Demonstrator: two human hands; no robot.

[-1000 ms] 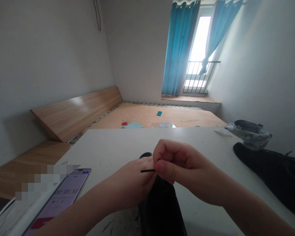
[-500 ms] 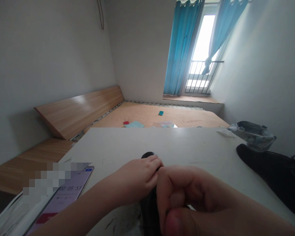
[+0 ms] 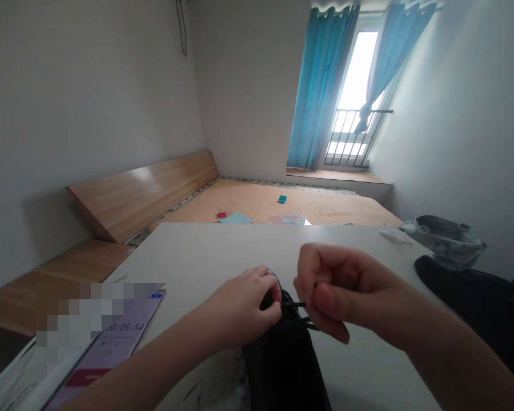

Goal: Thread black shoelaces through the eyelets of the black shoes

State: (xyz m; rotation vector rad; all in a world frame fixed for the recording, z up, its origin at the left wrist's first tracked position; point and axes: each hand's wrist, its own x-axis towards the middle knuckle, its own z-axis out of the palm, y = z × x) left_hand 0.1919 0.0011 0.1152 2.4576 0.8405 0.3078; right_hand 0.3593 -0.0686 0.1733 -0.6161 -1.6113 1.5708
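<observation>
A black shoe [image 3: 285, 359] lies on the white table [image 3: 214, 251] right in front of me, toe pointing away. My left hand [image 3: 244, 308] curls over the top of the shoe, with its fingers pressed on the laces. My right hand [image 3: 340, 291] is closed in a pinch on the black shoelace [image 3: 297, 306], which stretches taut from the shoe towards the right. The toe of the shoe is hidden behind my left hand.
A phone [image 3: 111, 348] showing a running timer lies at the table's near left. A second black shoe [image 3: 475, 291] and a crumpled plastic bag [image 3: 445, 237] sit at the right edge. Beyond the table is a bare wooden bed frame [image 3: 261, 202] with small items on it.
My right hand dropped close to the camera, then rose and moved right, pulling the lace taut. My left hand stayed on the shoe. The view shifted slightly.
</observation>
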